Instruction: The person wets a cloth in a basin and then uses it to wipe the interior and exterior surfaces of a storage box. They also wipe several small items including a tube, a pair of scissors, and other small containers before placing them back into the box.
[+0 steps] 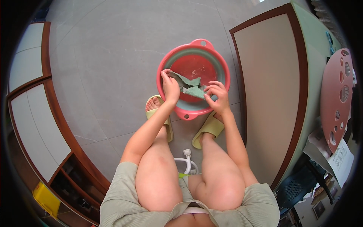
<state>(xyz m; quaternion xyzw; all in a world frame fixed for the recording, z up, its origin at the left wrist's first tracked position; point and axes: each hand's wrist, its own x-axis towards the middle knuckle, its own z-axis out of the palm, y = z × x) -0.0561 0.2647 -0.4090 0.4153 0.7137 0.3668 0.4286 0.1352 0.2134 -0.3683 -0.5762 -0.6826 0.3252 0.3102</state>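
A crumpled green cloth (pixel 195 92) stretches across the inside of a round red basin (pixel 188 112) with a grey-green inner wall. At the basin's left rim, my left hand (pixel 171 87) is closed on one end of the cloth. My right hand (pixel 218 95) is over the right side of the basin, its thumb and forefinger pinching the cloth's other end while the remaining fingers spread apart. Part of the cloth sags in the middle above the red bottom, where pale glints show. Whether water lies there is hard to tell.
The basin stands on grey floor tiles (pixel 109 75) between my feet in green slippers (pixel 208 130). A white hose (pixel 188 160) lies between my legs. Close on the right rises a cabinet (pixel 270 90) with brown edging; white-fronted cabinets (pixel 39 121) line the left.
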